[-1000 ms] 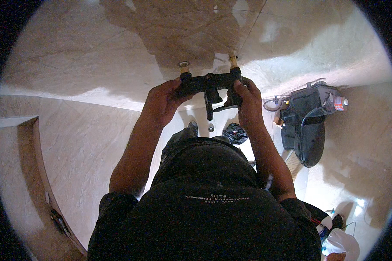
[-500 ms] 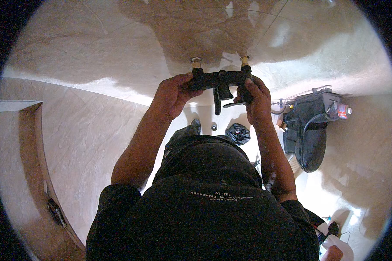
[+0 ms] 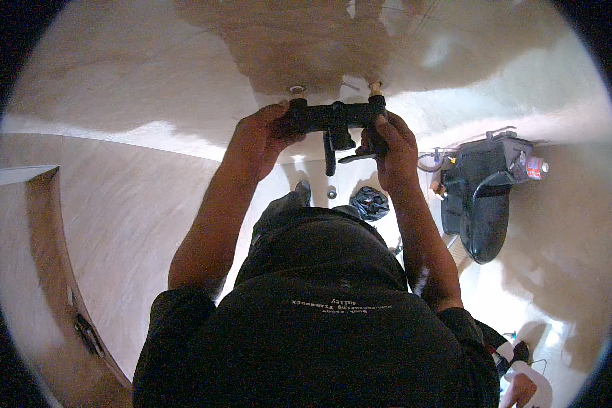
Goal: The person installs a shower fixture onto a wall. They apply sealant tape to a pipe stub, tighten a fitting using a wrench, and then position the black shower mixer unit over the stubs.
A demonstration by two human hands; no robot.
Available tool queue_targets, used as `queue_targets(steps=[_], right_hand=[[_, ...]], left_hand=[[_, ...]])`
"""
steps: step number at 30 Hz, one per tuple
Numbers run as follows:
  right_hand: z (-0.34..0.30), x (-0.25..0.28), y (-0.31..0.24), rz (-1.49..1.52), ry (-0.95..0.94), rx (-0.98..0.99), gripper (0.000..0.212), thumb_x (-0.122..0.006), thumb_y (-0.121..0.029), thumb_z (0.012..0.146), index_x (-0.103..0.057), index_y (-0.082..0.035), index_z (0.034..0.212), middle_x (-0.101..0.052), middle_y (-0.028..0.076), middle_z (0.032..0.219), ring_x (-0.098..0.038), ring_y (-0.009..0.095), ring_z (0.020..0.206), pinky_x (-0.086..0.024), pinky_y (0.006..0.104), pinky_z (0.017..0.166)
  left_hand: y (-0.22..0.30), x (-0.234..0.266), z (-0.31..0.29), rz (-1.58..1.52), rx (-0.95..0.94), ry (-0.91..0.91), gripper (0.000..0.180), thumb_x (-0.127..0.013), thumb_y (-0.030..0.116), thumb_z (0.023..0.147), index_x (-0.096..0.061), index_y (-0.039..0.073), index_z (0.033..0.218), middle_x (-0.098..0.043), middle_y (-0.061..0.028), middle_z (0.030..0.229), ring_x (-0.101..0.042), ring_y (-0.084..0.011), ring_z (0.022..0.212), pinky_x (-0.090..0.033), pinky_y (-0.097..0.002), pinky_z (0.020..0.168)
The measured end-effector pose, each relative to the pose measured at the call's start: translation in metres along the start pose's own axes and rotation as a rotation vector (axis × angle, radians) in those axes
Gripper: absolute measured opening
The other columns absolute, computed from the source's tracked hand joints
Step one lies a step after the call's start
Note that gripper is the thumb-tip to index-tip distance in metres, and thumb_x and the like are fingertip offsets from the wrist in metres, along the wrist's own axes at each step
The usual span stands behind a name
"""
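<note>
Both my hands hold a black wall-mounted mixer tap [image 3: 319, 117] up against the tiled wall. My left hand [image 3: 260, 139] is closed around its left end. Gripping the right end is my right hand [image 3: 396, 146], thumb on top. The tap's two inlets meet two brass fittings coming out of the wall: the left fitting [image 3: 297, 90] sits in a round opening, and more brass shows on the right fitting [image 3: 375, 88]. Whether the threads are engaged I cannot tell. A lever and a spout hang below the tap body.
On the right stands a black toilet [image 3: 484, 224], with a bottle [image 3: 536, 167] on its tank. A black plastic bag [image 3: 370, 203] lies on the floor near my foot. A recessed wall niche [image 3: 47, 231] is at the left. Another person's hand [image 3: 519, 390] shows at lower right.
The view has shifted slightly. The tap appears a little closer to the wall, with less of the left brass fitting showing. Both hands keep their hold on it.
</note>
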State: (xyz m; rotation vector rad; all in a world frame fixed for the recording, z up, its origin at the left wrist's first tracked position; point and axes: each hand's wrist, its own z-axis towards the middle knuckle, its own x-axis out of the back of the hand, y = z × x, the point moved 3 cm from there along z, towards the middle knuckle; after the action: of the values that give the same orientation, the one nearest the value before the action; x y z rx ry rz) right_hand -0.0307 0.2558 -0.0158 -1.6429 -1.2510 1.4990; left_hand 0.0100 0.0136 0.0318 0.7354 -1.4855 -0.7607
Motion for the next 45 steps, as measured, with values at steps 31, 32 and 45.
queue_targets(steps=[31, 32, 45], right_hand=[[0.005, 0.001, -0.003, -0.127, 0.029, -0.011, 0.035, -0.067, -0.022, 0.094, -0.060, 0.005, 0.115, -0.064, 0.009, 0.082, -0.060, 0.016, 0.069, -0.050, 0.0302, 0.062], [0.005, 0.002, -0.002, -0.106, 0.006, 0.004, 0.035, -0.066, -0.021, 0.094, -0.059, 0.005, 0.116, -0.063, 0.008, 0.082, -0.060, 0.015, 0.069, -0.050, 0.0297, 0.061], [-0.003, 0.032, 0.010, -0.031, -0.066, -0.030, 0.035, -0.063, -0.021, 0.097, -0.054, 0.001, 0.123, -0.065, 0.010, 0.090, -0.065, 0.017, 0.075, -0.059, 0.0325, 0.068]], left_hand=[[-0.023, -0.023, 0.013, -1.252, 0.554, 0.049, 0.035, -0.055, 0.029, 0.096, -0.055, 0.000, 0.117, -0.064, -0.0195, 0.102, -0.064, -0.0336, 0.092, -0.057, -0.0500, 0.078], [-0.026, -0.025, 0.012, -1.128, 0.476, 0.041, 0.035, -0.056, 0.028, 0.097, -0.056, 0.001, 0.120, -0.065, -0.0189, 0.106, -0.066, -0.0328, 0.095, -0.058, -0.0481, 0.081], [-0.021, -0.051, 0.000, -0.909, 0.442, 0.013, 0.039, -0.056, 0.029, 0.100, -0.058, -0.004, 0.121, -0.069, -0.0170, 0.107, -0.070, -0.0293, 0.094, -0.060, -0.0409, 0.082]])
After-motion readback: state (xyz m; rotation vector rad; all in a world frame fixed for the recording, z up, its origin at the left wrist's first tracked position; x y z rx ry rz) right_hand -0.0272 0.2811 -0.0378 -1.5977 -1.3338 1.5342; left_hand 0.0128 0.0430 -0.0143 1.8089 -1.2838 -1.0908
